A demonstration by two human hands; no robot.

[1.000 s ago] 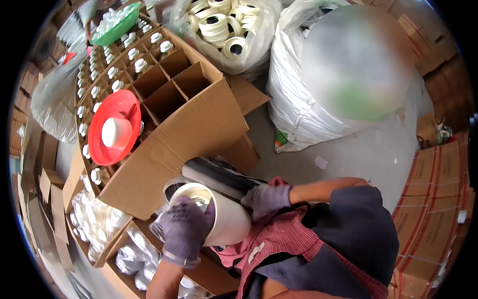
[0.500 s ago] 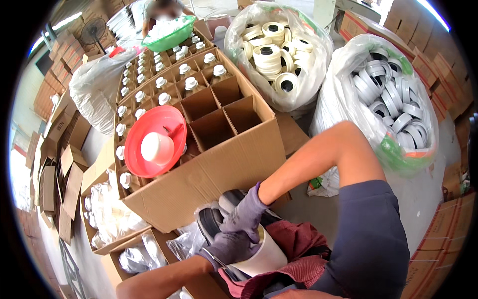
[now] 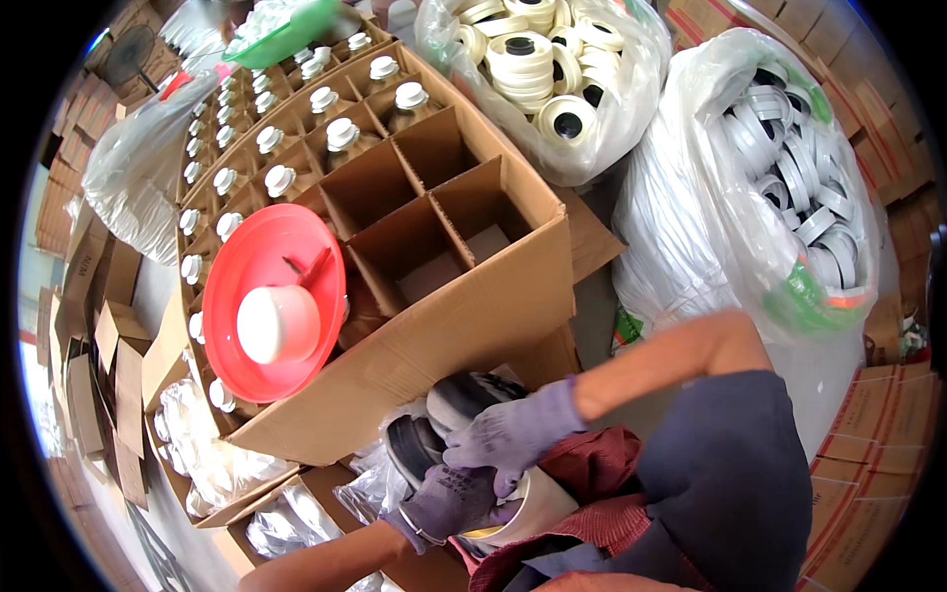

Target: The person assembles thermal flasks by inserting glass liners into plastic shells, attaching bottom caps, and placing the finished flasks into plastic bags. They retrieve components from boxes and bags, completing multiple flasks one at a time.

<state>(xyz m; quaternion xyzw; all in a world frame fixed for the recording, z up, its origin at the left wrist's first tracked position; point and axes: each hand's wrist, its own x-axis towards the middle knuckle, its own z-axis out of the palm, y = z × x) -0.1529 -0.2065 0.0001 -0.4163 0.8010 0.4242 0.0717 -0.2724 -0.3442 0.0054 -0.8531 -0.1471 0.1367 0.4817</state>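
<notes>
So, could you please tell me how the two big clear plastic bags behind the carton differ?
The middle bag holds cream-coloured tape rolls with dark cores, stacked in a heap. The right bag holds thin white rings, lying loosely, with a green patch low on its side. The right bag looks bigger and taller. Both are open-topped clear plastic bags standing beside the divided cardboard carton.

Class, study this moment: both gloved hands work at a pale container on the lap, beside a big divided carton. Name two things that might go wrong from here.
1. The red bowl rests on top of the divided carton, near its edge by the person; a knock might tip it off.
2. The left hand and right hand grip a pale container on the lap, not on a firm surface. It may slip, especially as gloves dull the feel.
</notes>
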